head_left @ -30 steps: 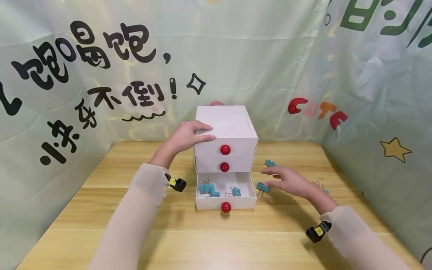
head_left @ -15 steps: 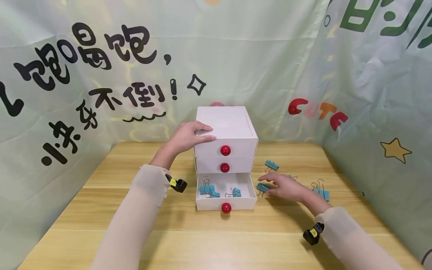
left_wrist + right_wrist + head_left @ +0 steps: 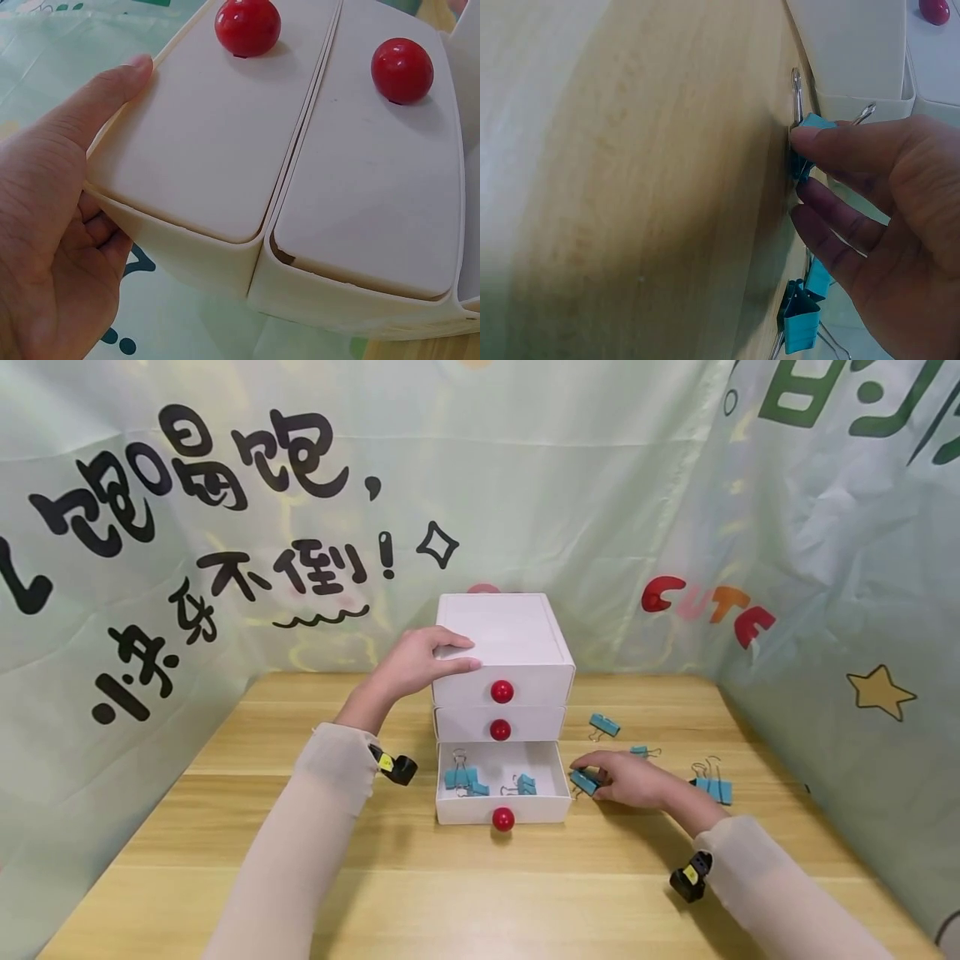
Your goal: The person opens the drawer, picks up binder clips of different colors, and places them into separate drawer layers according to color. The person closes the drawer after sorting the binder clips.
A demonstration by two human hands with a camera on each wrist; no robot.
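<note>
A white drawer unit (image 3: 498, 631) with red ball knobs stands on the table, its bottom drawer (image 3: 498, 811) pulled out. Teal binder clips (image 3: 461, 777) lie inside that drawer. My left hand (image 3: 412, 662) rests on the unit's top left edge, and its thumb lies straight along the front edge in the left wrist view. Beside the drawer's right wall, my right hand (image 3: 633, 779) pinches a teal binder clip (image 3: 584, 782) between thumb and fingers. In the right wrist view this binder clip (image 3: 816, 124) sits low at the table, its wire handles sticking out.
More binder clips lie right of the unit: one toward the back (image 3: 604, 725), one behind my right hand (image 3: 640, 751) and one farther right (image 3: 714, 790). A printed cloth (image 3: 525, 485) hangs behind the wooden table (image 3: 480, 893).
My right hand has come left and down to the binder clip beside the drawer, and its fingers have closed on it. My left hand has stayed on the unit.
</note>
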